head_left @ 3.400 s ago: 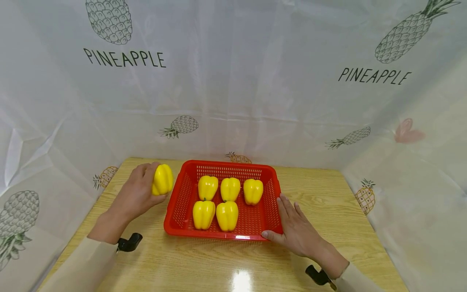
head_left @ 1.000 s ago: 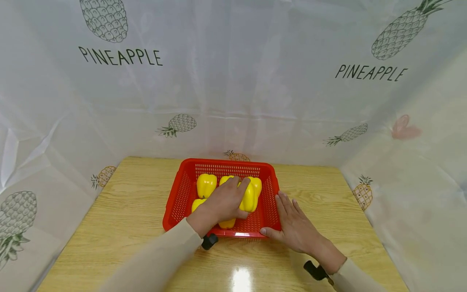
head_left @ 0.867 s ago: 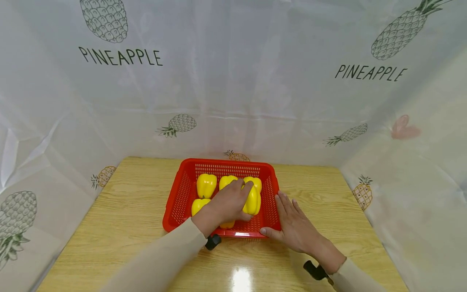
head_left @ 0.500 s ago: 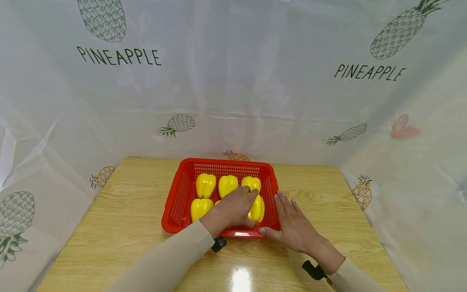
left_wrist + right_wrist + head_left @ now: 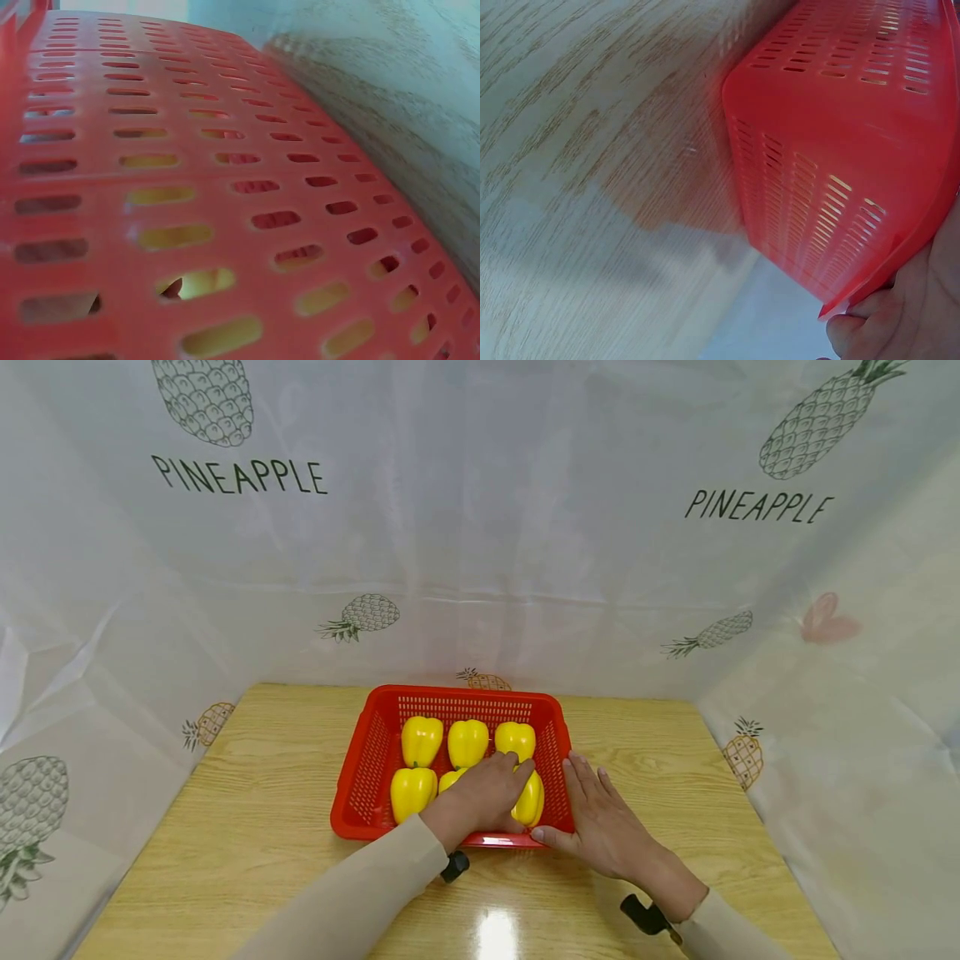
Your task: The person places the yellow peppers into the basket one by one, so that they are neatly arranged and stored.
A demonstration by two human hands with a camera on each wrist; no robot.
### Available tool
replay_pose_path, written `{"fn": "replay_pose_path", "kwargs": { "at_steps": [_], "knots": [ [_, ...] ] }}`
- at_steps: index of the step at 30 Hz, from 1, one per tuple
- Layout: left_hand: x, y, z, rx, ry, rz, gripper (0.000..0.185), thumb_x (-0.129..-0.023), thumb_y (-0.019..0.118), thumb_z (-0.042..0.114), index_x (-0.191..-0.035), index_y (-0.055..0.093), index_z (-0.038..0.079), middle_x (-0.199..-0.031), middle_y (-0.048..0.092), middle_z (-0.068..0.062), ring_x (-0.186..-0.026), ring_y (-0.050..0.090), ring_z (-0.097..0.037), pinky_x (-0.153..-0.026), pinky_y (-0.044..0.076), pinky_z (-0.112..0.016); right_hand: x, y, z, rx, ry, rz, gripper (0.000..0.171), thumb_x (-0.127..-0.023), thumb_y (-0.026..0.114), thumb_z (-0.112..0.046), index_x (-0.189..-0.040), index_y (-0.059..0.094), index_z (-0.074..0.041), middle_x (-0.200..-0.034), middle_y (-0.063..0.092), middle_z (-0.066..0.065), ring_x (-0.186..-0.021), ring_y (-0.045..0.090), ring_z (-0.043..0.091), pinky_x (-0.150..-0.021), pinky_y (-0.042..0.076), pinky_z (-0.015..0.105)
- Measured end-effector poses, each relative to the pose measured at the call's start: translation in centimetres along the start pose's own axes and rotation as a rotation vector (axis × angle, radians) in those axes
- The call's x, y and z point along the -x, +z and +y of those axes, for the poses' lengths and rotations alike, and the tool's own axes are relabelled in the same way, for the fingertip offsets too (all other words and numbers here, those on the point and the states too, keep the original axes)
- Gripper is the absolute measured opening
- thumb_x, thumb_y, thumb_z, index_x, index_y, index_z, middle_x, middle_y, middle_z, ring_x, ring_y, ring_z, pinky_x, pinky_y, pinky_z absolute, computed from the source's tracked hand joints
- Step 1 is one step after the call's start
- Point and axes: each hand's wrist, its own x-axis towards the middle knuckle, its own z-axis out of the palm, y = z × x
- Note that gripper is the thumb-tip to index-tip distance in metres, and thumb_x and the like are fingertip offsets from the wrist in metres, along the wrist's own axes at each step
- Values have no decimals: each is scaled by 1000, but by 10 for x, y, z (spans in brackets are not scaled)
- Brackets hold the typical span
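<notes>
A red slotted basket (image 5: 371, 768) sits mid-table with several yellow peppers in two rows. My left hand (image 5: 486, 789) reaches into its front right corner, fingers curled over a yellow pepper (image 5: 531, 800) that stands low there. A neighbouring front pepper (image 5: 450, 779) is mostly hidden by that hand. My right hand (image 5: 603, 827) lies flat against the basket's right side with straight fingers, the thumb at the front corner. The left wrist view is filled by the basket wall (image 5: 225, 150), yellow showing through the slots. The right wrist view shows the basket corner (image 5: 840, 150) and my thumb (image 5: 862, 330) under the rim.
The wooden table (image 5: 247, 827) has bare surface left, right and in front of the basket. White sheeting printed with pineapples (image 5: 480, 527) closes in the back and both sides. Black wrist mounts (image 5: 643, 917) sit by both sleeves.
My left hand carried a yellow pepper from left of the basket into it and lowered it into the front right corner. The right hand has stayed at the basket.
</notes>
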Motion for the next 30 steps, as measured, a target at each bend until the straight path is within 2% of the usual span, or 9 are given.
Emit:
{"fn": "replay_pose_path", "kwargs": {
  "at_steps": [5,16,23,27,30],
  "knots": [
    [0,3,-1,-21,-1,-14,97,-87,76,69,-160,43,14,-141,60,-8,-126,59,-22,-113,49,-28,0,1,0,2,-3,2,113,-97,52,-77,-163,23,10,-172,20,28,-161,22,43,-129,18,64],
    [0,8,-2,-54,-22,-39,104,-87,70,72,-167,32,17,-151,56,-9,-135,57,-22,-118,46,-31,0,1,-2,7,-3,9,114,-96,51,-78,-162,24,11,-172,20,28,-160,23,43,-129,18,64],
    [-2,11,-1,-88,-22,-57,105,-89,67,73,-169,27,16,-152,55,-9,-134,56,-21,-118,46,-30,0,1,-2,2,-1,12,114,-96,51,-78,-162,24,11,-172,21,28,-160,23,44,-129,17,65],
    [-4,13,-1,-131,4,-32,105,-89,65,75,-164,32,9,-145,58,-7,-128,58,-19,-114,48,-28,0,1,-2,1,-2,16,113,-96,52,-77,-162,25,11,-172,22,29,-160,24,44,-128,18,65],
    [-5,14,-1,-153,20,-10,98,-88,66,75,-155,40,8,-135,62,-5,-120,60,-17,-110,51,-26,0,1,-2,4,-3,21,113,-97,53,-77,-162,25,11,-171,22,29,-160,24,44,-128,19,65]
  ]
}}
